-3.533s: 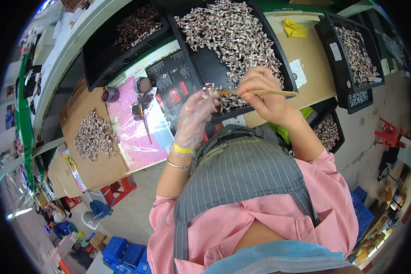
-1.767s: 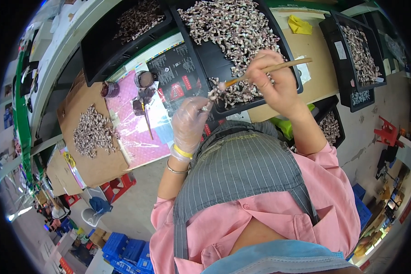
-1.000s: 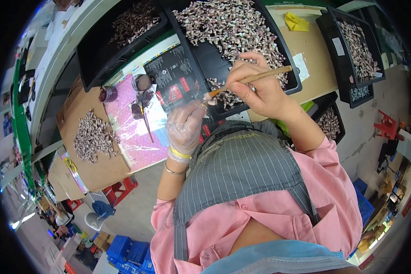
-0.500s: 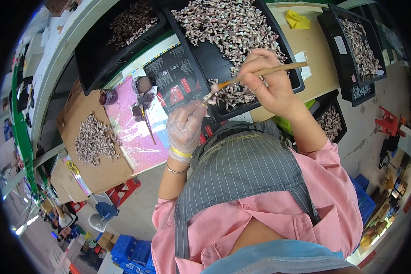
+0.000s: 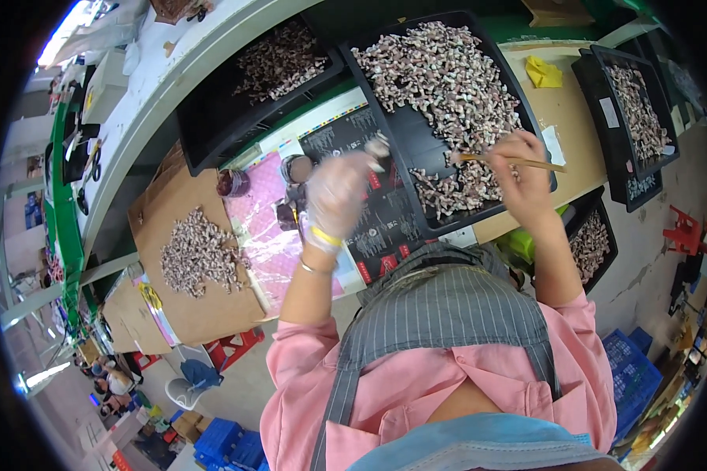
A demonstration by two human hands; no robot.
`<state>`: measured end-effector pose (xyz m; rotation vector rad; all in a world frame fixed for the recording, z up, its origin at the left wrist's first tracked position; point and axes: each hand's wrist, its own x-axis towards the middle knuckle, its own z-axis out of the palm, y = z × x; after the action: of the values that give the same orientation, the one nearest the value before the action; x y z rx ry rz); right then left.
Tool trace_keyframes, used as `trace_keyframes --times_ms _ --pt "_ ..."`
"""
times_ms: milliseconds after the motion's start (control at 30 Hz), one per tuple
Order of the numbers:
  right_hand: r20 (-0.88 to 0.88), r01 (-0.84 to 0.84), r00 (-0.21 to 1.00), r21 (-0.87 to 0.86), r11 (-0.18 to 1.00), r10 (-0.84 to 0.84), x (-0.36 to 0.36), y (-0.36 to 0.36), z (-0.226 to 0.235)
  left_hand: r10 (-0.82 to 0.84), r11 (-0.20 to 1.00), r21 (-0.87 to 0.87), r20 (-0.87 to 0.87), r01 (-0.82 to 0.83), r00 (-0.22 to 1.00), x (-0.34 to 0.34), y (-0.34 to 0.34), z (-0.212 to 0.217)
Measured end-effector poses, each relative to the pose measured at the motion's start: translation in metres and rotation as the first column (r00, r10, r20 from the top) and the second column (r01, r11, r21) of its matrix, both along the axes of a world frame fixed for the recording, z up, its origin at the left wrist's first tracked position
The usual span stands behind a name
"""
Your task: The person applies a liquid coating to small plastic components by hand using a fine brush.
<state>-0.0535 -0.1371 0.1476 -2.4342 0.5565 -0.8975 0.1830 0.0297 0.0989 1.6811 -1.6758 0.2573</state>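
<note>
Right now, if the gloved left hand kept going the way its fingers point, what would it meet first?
Probably the black tray of small pieces: the left hand, pinching one small piece, points up-right toward its near rim. Depth is unclear.

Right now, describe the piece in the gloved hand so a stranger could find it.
Start at the big black tray heaped with small pinkish pieces. Just left of it, the gloved left hand lifts one small piece at its fingertips, the only one raised off the heap.
</note>
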Motion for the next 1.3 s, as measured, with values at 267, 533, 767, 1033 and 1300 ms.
trace_keyframes --times_ms 267,533,767,1033,1300 --pt "-0.049 0.439 0.898 0.145 0.887 -0.437 -0.114 0.039 -0.006 0.415 0.875 0.168 0.225 -0.455 0.882 0.178 -0.047 -0.024" --pt "0.072 0.428 0.851 0.480 0.766 -0.521 -0.127 0.040 -0.025 0.039 0.982 0.177 0.148 -0.066 0.988 0.087 -0.160 -0.054" --pt "0.031 0.127 0.991 0.092 0.988 -0.130 -0.069 -0.011 -0.009 0.147 0.710 0.619 0.338 -0.337 0.930 0.082 -0.207 -0.087" --pt "0.201 0.022 0.971 0.470 0.882 -0.131 -0.062 -0.073 -0.063 0.303 0.925 0.375 -0.832 0.067 0.465 0.023 -0.148 -0.057" --pt "0.351 -0.207 0.936 0.484 0.850 0.028 -0.022 -0.104 -0.046 0.318 0.947 0.321 -0.917 -0.026 0.241 -0.072 -0.106 -0.075"
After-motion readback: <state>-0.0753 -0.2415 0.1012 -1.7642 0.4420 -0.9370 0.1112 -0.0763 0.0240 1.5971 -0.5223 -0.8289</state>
